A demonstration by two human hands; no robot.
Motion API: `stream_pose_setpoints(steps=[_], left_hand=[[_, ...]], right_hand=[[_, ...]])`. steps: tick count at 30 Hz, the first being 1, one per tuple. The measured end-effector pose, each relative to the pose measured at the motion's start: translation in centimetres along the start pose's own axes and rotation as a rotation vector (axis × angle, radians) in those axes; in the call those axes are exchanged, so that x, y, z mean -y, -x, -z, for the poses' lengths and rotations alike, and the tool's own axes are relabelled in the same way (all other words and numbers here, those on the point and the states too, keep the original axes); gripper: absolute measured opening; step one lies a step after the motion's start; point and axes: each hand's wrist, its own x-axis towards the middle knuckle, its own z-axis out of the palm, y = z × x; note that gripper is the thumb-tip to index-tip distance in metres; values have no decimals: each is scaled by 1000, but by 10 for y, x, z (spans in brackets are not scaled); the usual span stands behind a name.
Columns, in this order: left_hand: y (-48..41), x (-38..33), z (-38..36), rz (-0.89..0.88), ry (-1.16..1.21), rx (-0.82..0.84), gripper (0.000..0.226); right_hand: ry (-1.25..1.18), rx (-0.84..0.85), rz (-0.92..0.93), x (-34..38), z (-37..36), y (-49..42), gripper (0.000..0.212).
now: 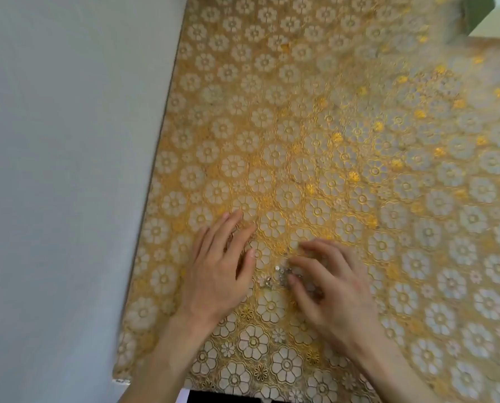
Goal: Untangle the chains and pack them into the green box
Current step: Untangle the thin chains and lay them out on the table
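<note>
I locate the chains (282,275) tangled on the surface (359,141) between both hands. The left hand (216,274) lies flat and open. The right hand (330,292) is nearer, curled over them; pinch unconfirmed. The green box (475,13) is far ahead-right.

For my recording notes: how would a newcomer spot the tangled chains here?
Start from the table's gold, flower-patterned cloth and go toward its near edge. Between the left hand and right hand lies a small tangle of silvery chains, the only silver sparkle against all that gold.
</note>
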Motion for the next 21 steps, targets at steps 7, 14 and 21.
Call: stream_pose_setpoints(steps=[7, 14, 21], left_hand=[[7, 6, -11, -63, -12, -71, 47], [9, 5, -10, -51, -11, -81, 47], [11, 4, -8, -36, 9, -78, 47]], right_hand=[[25, -194, 95, -8, -21, 4, 14], [-222, -173, -34, 4, -14, 10, 7], [-481, -168, -186, 28, 10, 36, 9]])
